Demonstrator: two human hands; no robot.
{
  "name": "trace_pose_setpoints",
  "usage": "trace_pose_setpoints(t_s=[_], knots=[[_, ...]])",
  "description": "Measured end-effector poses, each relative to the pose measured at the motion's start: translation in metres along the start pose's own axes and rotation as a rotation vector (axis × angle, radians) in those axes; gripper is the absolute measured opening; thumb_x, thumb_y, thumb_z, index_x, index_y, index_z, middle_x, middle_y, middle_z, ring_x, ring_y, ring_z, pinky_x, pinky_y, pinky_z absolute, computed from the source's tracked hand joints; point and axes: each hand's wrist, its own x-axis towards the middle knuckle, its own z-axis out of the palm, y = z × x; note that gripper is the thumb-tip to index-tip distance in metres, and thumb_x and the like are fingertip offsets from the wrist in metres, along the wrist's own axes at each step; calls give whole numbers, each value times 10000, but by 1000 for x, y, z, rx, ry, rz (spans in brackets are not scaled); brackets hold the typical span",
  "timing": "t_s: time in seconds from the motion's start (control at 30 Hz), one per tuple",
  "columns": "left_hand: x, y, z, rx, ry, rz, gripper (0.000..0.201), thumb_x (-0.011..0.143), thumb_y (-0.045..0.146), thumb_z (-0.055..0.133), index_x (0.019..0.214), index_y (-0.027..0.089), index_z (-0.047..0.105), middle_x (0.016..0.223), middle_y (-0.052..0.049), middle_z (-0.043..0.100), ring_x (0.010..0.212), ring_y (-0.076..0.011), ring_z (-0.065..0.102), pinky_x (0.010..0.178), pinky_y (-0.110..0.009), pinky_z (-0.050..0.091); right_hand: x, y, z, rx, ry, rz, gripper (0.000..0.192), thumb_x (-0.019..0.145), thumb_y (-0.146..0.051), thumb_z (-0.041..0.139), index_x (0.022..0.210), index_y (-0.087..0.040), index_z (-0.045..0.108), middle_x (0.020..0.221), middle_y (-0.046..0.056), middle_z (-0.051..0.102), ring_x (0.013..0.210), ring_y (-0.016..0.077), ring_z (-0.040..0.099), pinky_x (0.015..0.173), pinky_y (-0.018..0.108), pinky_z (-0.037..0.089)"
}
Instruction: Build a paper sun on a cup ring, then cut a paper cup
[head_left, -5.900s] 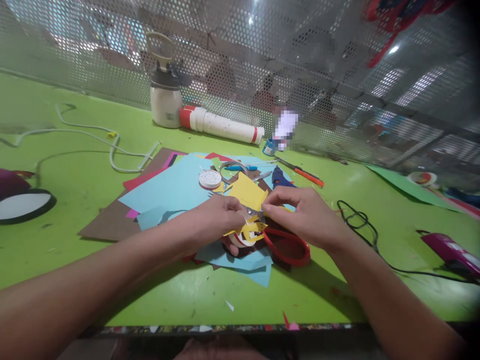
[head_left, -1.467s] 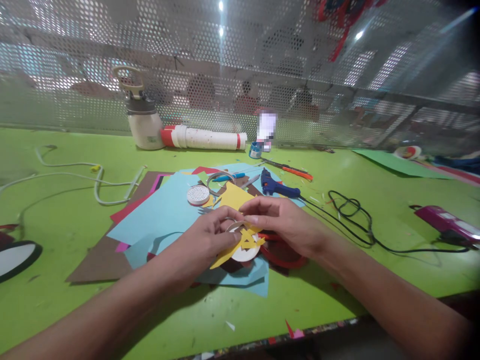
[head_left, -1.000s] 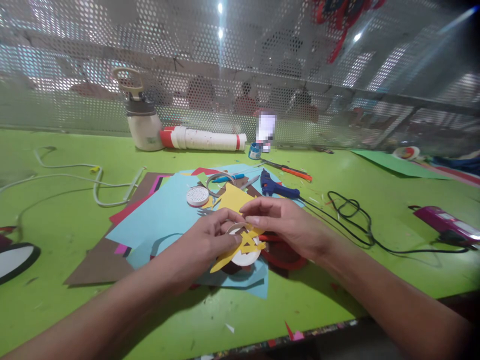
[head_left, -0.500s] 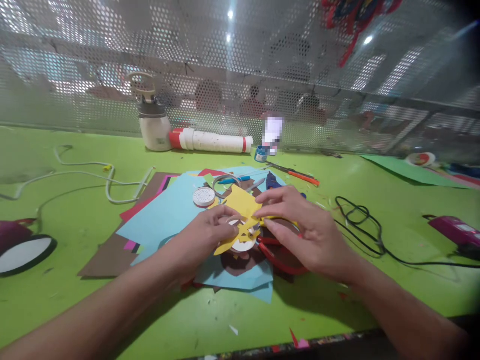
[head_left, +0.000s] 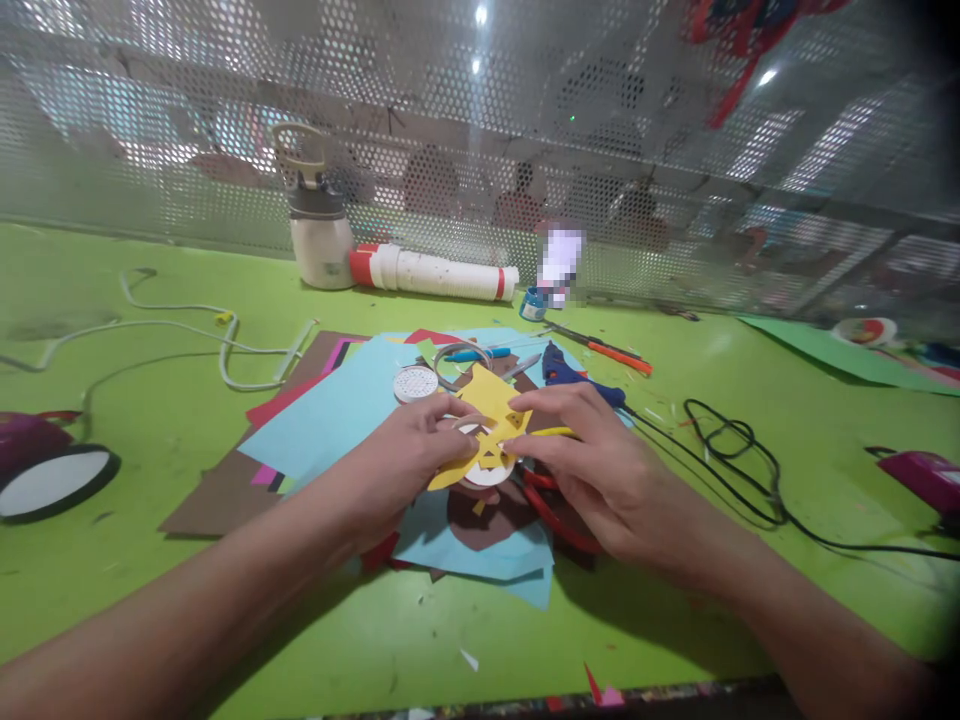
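**Both hands pinched on yellow cut-out**

Left hand (head_left: 409, 455): fingers curled, tips clamped on the jagged yellow paper cut-out (head_left: 491, 440) and touching the white round disc (head_left: 487, 472) under it. Right hand (head_left: 592, 460): thumb and forefinger pinched on the cut-out's edge at 3 o'clock, other fingers loosely spread. Cut-out sits mid-table, over light-blue paper sheets (head_left: 337, 415); blue glue gun (head_left: 574, 372) at 1 o'clock.

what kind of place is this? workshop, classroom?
Most likely a craft workbench in a shared workshop. Signs: loose coloured paper sheets on a green table, a blue glue gun with its cord, and a perforated metal screen behind, with people faintly visible beyond it.
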Motion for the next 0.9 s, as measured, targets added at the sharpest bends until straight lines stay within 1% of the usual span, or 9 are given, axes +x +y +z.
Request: trace_pose_setpoints(t_s=[0.07, 0.17, 0.27, 0.33, 0.43, 0.53, 0.7, 0.9], knots=[[0, 0, 0, -4, -2, 2, 173, 739, 145, 630, 892, 164, 551, 670, -25, 669, 581, -156, 646, 601, -259, 491, -1, 0, 0, 0, 29, 21, 341, 860, 7, 439, 1122, -90, 634, 1223, 165, 506, 1132, 253, 453, 972, 444, 411], [0, 1, 1, -12, 3, -14, 152, 750, 129, 612, 882, 155, 541, 676, -54, 690, 562, -155, 644, 584, -255, 498, -2, -3, 0, 15, 104, 53, 332, 858, 5, 456, 1139, -73, 613, 1109, 152, 525, 1023, 227, 501, 887, 408, 457], [-1, 1, 2, -16, -3, -9, 148, 748, 119, 611, 867, 158, 533, 668, -54, 688, 563, -163, 649, 594, -272, 517, -1, -8, 1, -12, 141, 29, 395, 852, 11, 462, 1215, -86, 586, 1038, 128, 505, 971, 220, 488, 836, 393, 463], [-2, 1, 3, -28, -10, -11, 151, 748, 111, 609, 866, 161, 530, 651, -47, 682, 563, -163, 652, 593, -271, 522, 0, -11, 2, -79, 106, 2, 410, 847, 15, 455, 1205, -109, 611, 1044, 131, 489, 980, 239, 458, 847, 424, 449], [-2, 2, 3, -40, -9, -22, 136, 760, 102, 595, 873, 155, 542, 651, -45, 682, 568, -154, 655, 578, -252, 524, 0, -12, 4, -161, 39, -11, 342, 860, -4, 447, 1073, -122, 687, 1067, 145, 472, 1011, 272, 423, 879, 469, 430], [-1, 2, 3, -46, -9, -25, 132, 765, 89, 586, 879, 147, 553, 662, -43, 681, 571, -142, 653, 583, -245, 530, 0, -12, 5, -204, 31, -20, 303, 874, -29, 459, 1015, -122, 710, 1090, 152, 469, 1037, 288, 414, 917, 497, 413], [0, 2, 1, -74, -2, -37, 161, 768, 87, 586, 910, 147, 538, 684, -49, 680, 569, -143, 649, 605, -268, 538, 1, -13, 3, -264, 55, -29, 276, 880, -49, 482, 1025, -105, 710, 1134, 170, 501, 1070, 307, 418, 942, 526, 401], [-2, 2, 1, -75, -8, -17, 151, 771, 105, 589, 900, 151, 526, 671, -49, 671, 556, -141, 642, 607, -270, 532, 1, -12, 3, -229, 91, -31, 305, 845, 3, 475, 1071, -62, 670, 1130, 191, 524, 1053, 295, 440, 921, 523, 431]])
